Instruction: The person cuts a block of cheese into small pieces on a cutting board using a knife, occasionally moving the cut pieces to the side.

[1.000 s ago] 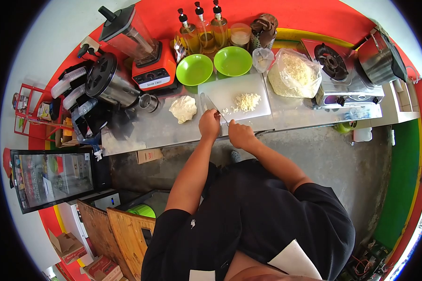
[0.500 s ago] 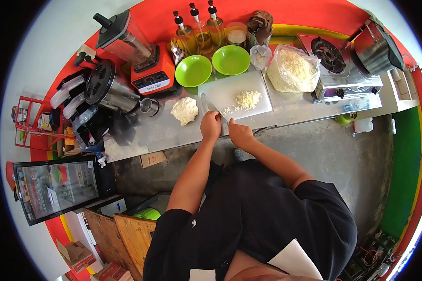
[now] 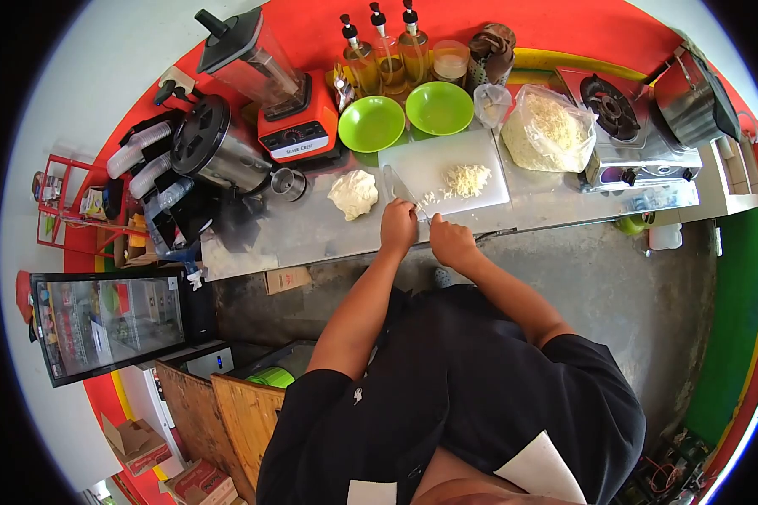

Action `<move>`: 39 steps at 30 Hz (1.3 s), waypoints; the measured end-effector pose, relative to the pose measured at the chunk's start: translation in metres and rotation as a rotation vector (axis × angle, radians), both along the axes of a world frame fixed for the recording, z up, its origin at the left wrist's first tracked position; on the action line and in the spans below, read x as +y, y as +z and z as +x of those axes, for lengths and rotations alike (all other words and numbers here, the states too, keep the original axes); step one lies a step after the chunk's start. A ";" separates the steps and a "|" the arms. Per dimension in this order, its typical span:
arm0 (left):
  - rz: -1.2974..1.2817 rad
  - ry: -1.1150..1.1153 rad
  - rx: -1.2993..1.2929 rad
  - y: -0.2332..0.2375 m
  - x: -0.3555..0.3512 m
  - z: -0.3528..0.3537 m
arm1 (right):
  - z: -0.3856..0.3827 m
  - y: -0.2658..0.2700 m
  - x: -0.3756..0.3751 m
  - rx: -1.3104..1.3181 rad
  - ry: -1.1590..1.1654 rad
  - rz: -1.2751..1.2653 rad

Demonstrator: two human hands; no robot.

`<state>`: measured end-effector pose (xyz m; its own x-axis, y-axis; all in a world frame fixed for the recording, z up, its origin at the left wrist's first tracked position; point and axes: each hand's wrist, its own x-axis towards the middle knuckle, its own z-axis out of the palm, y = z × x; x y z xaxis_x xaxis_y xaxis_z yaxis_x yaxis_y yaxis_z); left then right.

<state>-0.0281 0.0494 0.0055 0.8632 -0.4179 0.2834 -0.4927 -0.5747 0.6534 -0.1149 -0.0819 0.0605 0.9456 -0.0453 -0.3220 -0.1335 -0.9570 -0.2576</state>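
Observation:
A knife [image 3: 393, 181] slants over the left end of the white cutting board [image 3: 429, 160], its blade pointing away and to the left. My right hand [image 3: 455, 244] is closed around its handle end, at the counter's front edge. Closed fingers of my left hand [image 3: 398, 227] are at the blade, between its tip and my right hand; the exact contact is hidden. Shredded pale food [image 3: 467, 180], looking like cheese, is heaped on the board, with loose bits scattered near the knife. Left of the board rests a crumpled whitish lump [image 3: 354, 195].
Two green bowls [image 3: 371, 124] stand behind the board. A plastic bag of shreds [image 3: 547, 130] sits to its right, beside a gas stove [image 3: 640, 160]. An orange blender [image 3: 299, 126], a steel pot [image 3: 227, 151] and a small metal cup [image 3: 288, 183] are at left. Pump bottles [image 3: 389, 63] line the wall.
The whole view has shifted, so the scene sits farther right. My hands and the knife stay in nearly the same place over the board's front left corner.

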 end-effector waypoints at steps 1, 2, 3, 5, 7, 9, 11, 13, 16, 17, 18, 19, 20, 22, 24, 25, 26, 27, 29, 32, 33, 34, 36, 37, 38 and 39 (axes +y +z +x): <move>-0.001 -0.001 0.002 0.000 0.000 0.000 | 0.000 0.002 0.001 0.052 -0.029 0.060; 0.025 0.015 -0.004 0.000 -0.001 -0.001 | 0.001 -0.002 0.001 0.054 -0.030 0.058; 0.050 0.029 -0.010 0.002 -0.002 -0.003 | 0.001 -0.004 0.000 0.041 -0.025 0.057; 0.055 0.037 0.012 0.006 -0.002 -0.005 | 0.002 -0.009 -0.003 0.033 -0.021 0.051; 0.064 0.048 0.060 0.003 -0.001 0.000 | 0.005 0.003 -0.005 0.043 0.031 0.016; 0.048 0.057 0.066 0.000 0.000 0.000 | 0.003 0.002 -0.003 0.032 0.036 0.002; 0.038 0.065 0.071 -0.001 0.003 0.002 | -0.001 -0.001 0.000 0.020 0.041 -0.007; 0.013 0.074 0.114 -0.005 0.002 0.001 | -0.006 -0.004 -0.001 0.044 0.035 -0.013; 0.083 0.078 0.076 -0.004 0.003 -0.002 | -0.003 0.002 -0.008 0.044 0.058 -0.012; 0.079 0.083 0.080 -0.004 0.002 -0.005 | -0.003 0.005 -0.007 0.049 0.063 -0.017; 0.061 0.094 0.040 -0.003 0.002 -0.007 | -0.004 0.008 -0.006 0.055 0.053 0.002; 0.045 0.104 -0.001 -0.002 0.003 -0.008 | -0.005 0.009 -0.004 0.060 0.043 0.023; 0.047 0.106 0.001 0.000 0.003 -0.010 | -0.007 0.003 -0.003 0.061 0.046 0.025; 0.013 0.123 0.024 0.001 0.002 -0.011 | -0.009 -0.005 -0.002 0.054 0.040 0.014; 0.041 0.117 0.018 0.002 0.000 -0.010 | -0.005 -0.007 -0.005 0.051 0.059 -0.010; 0.070 0.115 0.013 0.002 0.000 -0.009 | -0.003 -0.005 -0.006 0.049 0.082 -0.031; 0.066 0.118 0.011 0.001 0.000 -0.009 | -0.001 -0.004 -0.005 0.047 0.086 -0.035; 0.074 0.104 0.013 0.002 0.001 -0.009 | 0.000 -0.004 -0.004 0.053 0.079 -0.032; 0.083 0.092 0.012 0.003 0.001 -0.008 | -0.001 -0.006 -0.003 0.056 0.075 -0.029; 0.103 0.066 0.015 0.005 0.003 -0.010 | -0.008 -0.012 -0.002 0.030 0.062 -0.005; 0.151 0.068 0.032 0.004 0.004 -0.011 | -0.009 -0.010 -0.002 0.038 0.078 -0.009; 0.198 0.074 0.046 0.004 0.004 -0.010 | -0.008 -0.007 -0.003 0.043 0.097 -0.014; 0.211 0.069 0.049 0.003 0.004 -0.009 | -0.010 0.000 -0.001 0.038 0.115 -0.024; 0.226 0.054 0.054 0.002 0.005 -0.008 | -0.010 0.002 0.001 0.036 0.125 -0.031; 0.227 0.061 0.053 0.000 0.006 -0.008 | -0.009 -0.002 0.000 0.034 0.132 -0.031; 0.162 0.075 0.039 0.003 0.004 -0.010 | -0.008 -0.007 0.000 0.027 0.125 -0.018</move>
<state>-0.0377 0.0538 0.0081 0.9029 -0.3890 0.1831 -0.4202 -0.7084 0.5671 -0.1232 -0.0822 0.0537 0.9352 0.0667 -0.3477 -0.0193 -0.9710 -0.2384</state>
